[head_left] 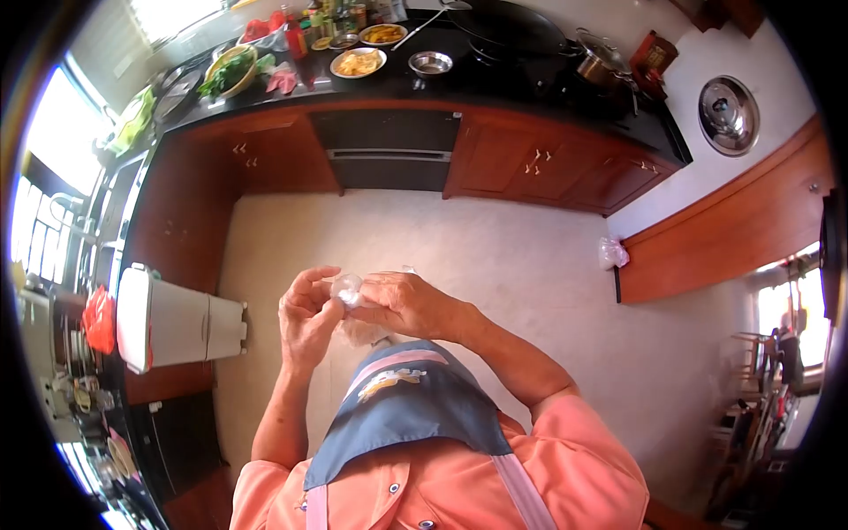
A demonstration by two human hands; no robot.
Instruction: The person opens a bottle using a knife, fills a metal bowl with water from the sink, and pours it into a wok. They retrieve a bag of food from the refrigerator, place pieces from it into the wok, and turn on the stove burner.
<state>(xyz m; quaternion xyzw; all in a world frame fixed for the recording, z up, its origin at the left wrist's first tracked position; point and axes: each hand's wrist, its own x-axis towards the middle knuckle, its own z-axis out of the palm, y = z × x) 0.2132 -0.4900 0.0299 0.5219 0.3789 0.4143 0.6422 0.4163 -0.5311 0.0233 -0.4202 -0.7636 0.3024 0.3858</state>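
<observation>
Plastic (pixel 347 288), thin and translucent (its exact shape is hard to make out), is sitting between the person's two hands, in front of the blue apron (pixel 415 406) and above the pale floor (pixel 512 256). The right hand (pixel 397 302) is pinching the plastic from the right side, fingers and thumb closing on it. The left hand (pixel 307 309) is curving half open, its index finger stretching out above and its thumb reaching the plastic's left edge; whether it is gripping, I cannot tell. Beyond, on the black counter (pixel 393 81), a basket (pixel 250 77) is holding leafy greens (pixel 225 71), and a plate of yellow food (pixel 358 63) is standing just left of a metal bowl (pixel 430 64). A black wok (pixel 508 25) is resting near a metal pot (pixel 601 62).
</observation>
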